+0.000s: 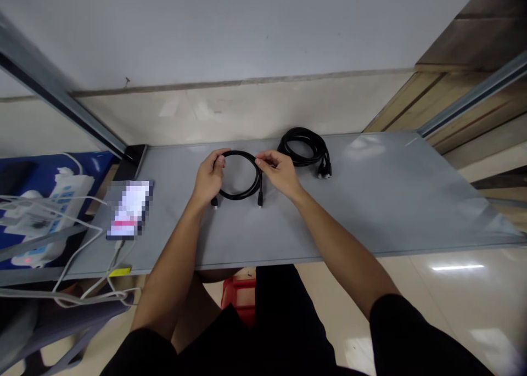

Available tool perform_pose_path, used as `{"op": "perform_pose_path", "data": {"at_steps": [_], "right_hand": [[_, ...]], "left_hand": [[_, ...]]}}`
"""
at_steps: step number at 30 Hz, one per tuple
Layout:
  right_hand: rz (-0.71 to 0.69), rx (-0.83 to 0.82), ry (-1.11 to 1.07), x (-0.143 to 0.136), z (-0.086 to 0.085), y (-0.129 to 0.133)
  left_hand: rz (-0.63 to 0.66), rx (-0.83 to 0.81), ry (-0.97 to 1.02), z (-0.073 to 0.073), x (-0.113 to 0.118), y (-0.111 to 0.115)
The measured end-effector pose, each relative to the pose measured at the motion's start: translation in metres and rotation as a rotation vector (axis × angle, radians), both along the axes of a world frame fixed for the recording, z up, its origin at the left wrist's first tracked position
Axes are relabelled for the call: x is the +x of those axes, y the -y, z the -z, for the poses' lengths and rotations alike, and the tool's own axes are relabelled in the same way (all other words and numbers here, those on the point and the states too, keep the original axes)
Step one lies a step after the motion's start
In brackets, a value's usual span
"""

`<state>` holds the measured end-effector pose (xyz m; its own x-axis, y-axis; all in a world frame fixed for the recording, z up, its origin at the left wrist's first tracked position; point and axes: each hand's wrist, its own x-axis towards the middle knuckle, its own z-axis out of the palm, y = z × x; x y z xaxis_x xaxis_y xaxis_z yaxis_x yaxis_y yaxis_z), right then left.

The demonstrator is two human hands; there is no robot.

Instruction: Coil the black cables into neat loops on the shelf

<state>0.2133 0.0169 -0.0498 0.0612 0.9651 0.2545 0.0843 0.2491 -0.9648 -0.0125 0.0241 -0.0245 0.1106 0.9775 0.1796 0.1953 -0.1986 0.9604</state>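
Surface finish by position

Held cable [241, 197], between left grip [209, 178] and right grip [282, 174]: smooth black plastic. Coiled cable [319, 144], beside right grip: black plastic, glossy. Worktop [370, 211] beneath: smooth, grey, low sheen. Planks [415, 99], far right of right grip: wood.

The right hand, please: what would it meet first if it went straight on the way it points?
The right hand already touches the looped black cable; across that loop, the left hand seems next, though depth is unclear.
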Motion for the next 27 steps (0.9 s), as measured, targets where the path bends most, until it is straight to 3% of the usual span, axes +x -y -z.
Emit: {"op": "perform_pose_path", "data": {"at_steps": [6, 9, 13, 17, 20, 22, 25, 27], "right_hand": [[-0.035, 0.001, -0.062, -0.006, 0.002, 0.002], [-0.150, -0.072, -0.145, -0.014, 0.004, 0.008], [-0.222, -0.169, -0.091, -0.023, 0.007, 0.016], [-0.195, -0.082, 0.067, -0.025, 0.003, 0.018], [-0.043, 0.132, 0.242, -0.006, -0.004, 0.010], [0.179, 0.252, 0.372, 0.020, -0.008, -0.001], [0.486, 0.204, 0.593, 0.068, -0.006, -0.016], [0.592, 0.079, 0.689, 0.094, 0.001, -0.023]], "left_hand": [[0.008, 0.001, -0.002, 0.005, 0.005, 0.000], [0.051, 0.003, -0.073, 0.007, 0.010, 0.004], [0.005, 0.172, -0.420, 0.003, 0.014, 0.012], [-0.015, 0.309, -0.738, -0.002, 0.020, 0.020], [0.008, 0.278, -0.806, -0.001, 0.021, 0.020], [-0.003, 0.252, -0.813, 0.004, 0.018, 0.017], [-0.024, 0.242, -0.832, 0.014, 0.011, 0.011], [-0.023, 0.256, -0.859, 0.022, 0.006, 0.007]]}}
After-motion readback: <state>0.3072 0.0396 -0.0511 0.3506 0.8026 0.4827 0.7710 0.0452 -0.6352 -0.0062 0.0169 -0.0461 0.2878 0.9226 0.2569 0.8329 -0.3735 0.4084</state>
